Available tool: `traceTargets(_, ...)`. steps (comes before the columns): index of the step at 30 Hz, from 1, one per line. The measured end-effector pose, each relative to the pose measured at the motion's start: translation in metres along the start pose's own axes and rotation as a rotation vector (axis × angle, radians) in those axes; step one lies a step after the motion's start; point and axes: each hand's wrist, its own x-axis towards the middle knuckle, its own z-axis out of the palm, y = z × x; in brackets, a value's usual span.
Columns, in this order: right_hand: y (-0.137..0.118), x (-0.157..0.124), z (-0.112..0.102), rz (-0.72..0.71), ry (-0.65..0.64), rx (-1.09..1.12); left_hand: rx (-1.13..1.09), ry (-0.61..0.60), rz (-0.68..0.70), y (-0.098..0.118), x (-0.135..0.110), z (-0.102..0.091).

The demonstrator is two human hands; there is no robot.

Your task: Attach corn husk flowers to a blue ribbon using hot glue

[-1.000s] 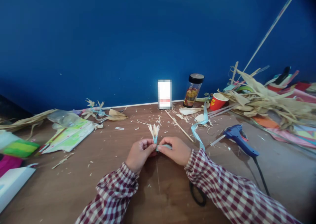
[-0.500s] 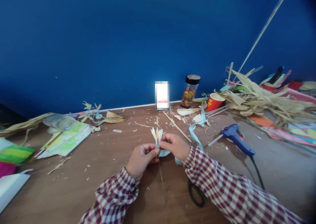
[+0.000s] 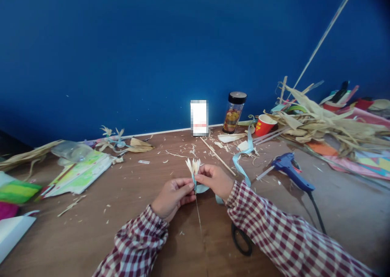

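Note:
My left hand [image 3: 171, 196] and my right hand [image 3: 215, 180] meet over the middle of the brown table [image 3: 128, 228], both in checked red-and-white sleeves. Between their pinched fingertips stands a small pale husk flower [image 3: 193, 166] on a thin stalk that hangs down below the hands. A light blue ribbon [image 3: 240, 165] is wound around the flower's base; it loops under my right hand and trails away to the back right. My left fingers pinch the stem, my right fingers pinch the ribbon at the flower's base.
A blue glue gun [image 3: 289, 171] with a black cord lies to the right. Black scissors [image 3: 242, 240] lie under my right forearm. Dry corn husks [image 3: 323, 124], a red paper cup [image 3: 264, 125], a black-lidded jar [image 3: 233, 112] and a thin stick [image 3: 217, 155] sit at the back. Coloured papers [image 3: 81, 171] lie on the left.
My right hand has moved from beside the flower up to its base, bringing the ribbon around it. The flower has shifted slightly; in the last half second the hands barely moved.

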Motion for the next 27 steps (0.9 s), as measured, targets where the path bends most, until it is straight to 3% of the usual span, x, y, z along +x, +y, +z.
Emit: traceTargets(27, -0.0058, -0.0018, 0.0032, -0.02, -0.037, 0.04, 0.07, 0.073, 0.058, -0.0038, -0.001, 0.0015)
